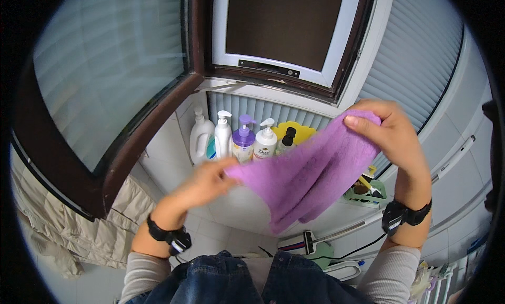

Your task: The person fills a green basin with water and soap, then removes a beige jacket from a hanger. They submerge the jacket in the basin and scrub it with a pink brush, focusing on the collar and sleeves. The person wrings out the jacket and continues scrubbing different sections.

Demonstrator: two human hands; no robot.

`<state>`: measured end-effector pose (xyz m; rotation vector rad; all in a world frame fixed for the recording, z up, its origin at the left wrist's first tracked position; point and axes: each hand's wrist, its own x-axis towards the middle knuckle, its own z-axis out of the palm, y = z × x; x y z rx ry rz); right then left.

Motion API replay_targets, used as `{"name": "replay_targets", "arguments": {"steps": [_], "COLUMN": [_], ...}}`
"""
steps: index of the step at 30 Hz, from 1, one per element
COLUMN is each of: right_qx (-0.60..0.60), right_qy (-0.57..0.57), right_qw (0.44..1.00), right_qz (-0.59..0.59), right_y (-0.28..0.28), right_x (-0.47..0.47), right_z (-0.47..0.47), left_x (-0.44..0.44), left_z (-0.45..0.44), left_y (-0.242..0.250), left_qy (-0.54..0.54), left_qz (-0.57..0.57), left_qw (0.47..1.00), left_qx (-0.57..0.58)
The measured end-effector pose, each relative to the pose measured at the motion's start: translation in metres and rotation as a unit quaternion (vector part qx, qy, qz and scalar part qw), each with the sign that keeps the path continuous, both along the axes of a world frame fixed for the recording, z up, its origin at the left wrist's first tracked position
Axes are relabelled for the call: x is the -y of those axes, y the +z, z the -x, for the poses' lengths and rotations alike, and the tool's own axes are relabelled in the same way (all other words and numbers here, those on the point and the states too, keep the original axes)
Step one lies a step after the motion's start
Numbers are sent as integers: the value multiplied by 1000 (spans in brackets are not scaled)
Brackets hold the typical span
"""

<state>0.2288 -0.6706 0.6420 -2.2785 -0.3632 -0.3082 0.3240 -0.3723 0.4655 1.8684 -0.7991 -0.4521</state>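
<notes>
A purple cloth [311,170] hangs stretched between my two hands in front of the window ledge. My right hand [378,126] grips its upper right part, thumb on the near side. Lower and to the left, my left hand [209,181], slightly blurred, pinches a corner of it. The cloth's lower edge hangs loose. Behind it stand a white jug-shaped pump bottle [202,136], a slim white pump bottle [223,134], a bottle with a purple pump [243,140], a white Dove pump bottle [265,142] and a black-capped bottle [287,142].
An open brown-framed window sash [154,126] juts out at the left, above a beige quilted garment [90,233]. A yellow scalloped object [300,132] is behind the bottles. At the right are a green basket with brushes [365,197] and a squeegee-like mop head [296,243].
</notes>
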Motion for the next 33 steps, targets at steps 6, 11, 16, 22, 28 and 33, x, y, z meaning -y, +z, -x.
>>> {"name": "replay_targets", "arguments": {"steps": [6,11,16,22,28,33], "right_qx": [57,109,101,107,31,61], "right_qy": [42,48,97,-15,2,100], "right_qw": [996,986,980,969,999,978], "right_qz": [61,120,140,224,-19,-173], "right_y": [23,48,69,66,56,63], "right_x": [24,41,87,114,115,122], "right_z": [-30,-46,-43,-71,-113,-146], "left_x": [52,97,56,38,16,3], "left_z": [-34,-42,-57,-75,-116,-126], "left_y": [46,63,113,169,205,229], "left_qy": [21,-41,187,379,437,391], "left_qz": [167,44,-5,-127,-164,16], "left_qw": [942,988,911,748,780,846], "left_qx": [290,145,368,531,415,362]}}
